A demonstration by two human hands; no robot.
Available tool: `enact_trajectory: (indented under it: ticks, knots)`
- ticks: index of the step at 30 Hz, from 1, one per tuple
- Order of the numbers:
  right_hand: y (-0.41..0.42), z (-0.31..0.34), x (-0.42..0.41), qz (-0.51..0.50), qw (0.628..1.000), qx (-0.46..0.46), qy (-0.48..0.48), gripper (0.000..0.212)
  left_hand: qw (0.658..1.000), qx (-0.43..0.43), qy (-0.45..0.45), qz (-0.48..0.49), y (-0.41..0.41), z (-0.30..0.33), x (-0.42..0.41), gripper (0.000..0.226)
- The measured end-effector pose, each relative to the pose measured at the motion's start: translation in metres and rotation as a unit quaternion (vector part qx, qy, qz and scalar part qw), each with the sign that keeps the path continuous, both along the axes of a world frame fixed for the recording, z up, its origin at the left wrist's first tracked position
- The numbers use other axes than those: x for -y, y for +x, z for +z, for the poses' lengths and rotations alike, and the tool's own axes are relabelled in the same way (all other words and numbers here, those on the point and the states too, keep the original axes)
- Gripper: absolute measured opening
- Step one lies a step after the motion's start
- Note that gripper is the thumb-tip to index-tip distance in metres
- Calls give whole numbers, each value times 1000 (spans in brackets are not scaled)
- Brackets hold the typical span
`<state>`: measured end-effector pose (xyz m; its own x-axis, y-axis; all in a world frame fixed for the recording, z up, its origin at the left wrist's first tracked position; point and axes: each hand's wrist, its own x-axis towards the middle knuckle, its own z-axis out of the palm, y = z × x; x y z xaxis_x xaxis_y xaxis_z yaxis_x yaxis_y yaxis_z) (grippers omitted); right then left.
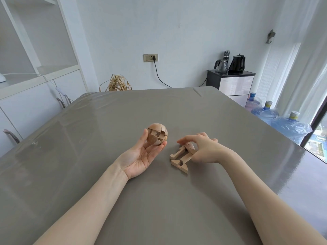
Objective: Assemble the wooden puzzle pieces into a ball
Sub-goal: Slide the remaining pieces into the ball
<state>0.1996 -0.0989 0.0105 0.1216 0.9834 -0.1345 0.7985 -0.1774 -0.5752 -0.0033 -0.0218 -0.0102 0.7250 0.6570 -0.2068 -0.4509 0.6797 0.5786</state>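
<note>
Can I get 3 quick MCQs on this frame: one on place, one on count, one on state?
1. Where is the partly built ball?
A. Flat on the table
B. In the left hand
C. On the black cabinet

2. How many blue water jugs stand at the right?
A. One
B. Three
C. Five

3. What is the right hand doing?
A. Touching the loose pieces on the table
B. Holding the kettle
C. Hanging off the table edge

Key: 1 B, the left hand cups the ball in its fingers above the grey table. 2 B, three capped water jugs show. 3 A, the right hand rests on the loose pieces.
</note>
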Motion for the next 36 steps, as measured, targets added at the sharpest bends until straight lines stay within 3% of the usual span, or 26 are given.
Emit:
enact_trajectory:
  ticks: [7, 12, 27, 36]
  knots:
    - [6, -5, -4, 27, 999, 29, 36, 65, 1000, -7, 3, 1, 1, 0, 2, 87]
    - [6, -5, -4, 26, 996, 6, 87, 49, 1000, -5, 0, 3, 1, 0, 2, 89]
    - [-17, 7, -2, 66, 943, -62, 320, 75, 1000, -11, -3, -4, 1, 1, 2, 82]
    - [-41, 13, 9, 123, 917, -61, 376, 93, 1000, -11, -13, -21, -1, 5, 4, 70]
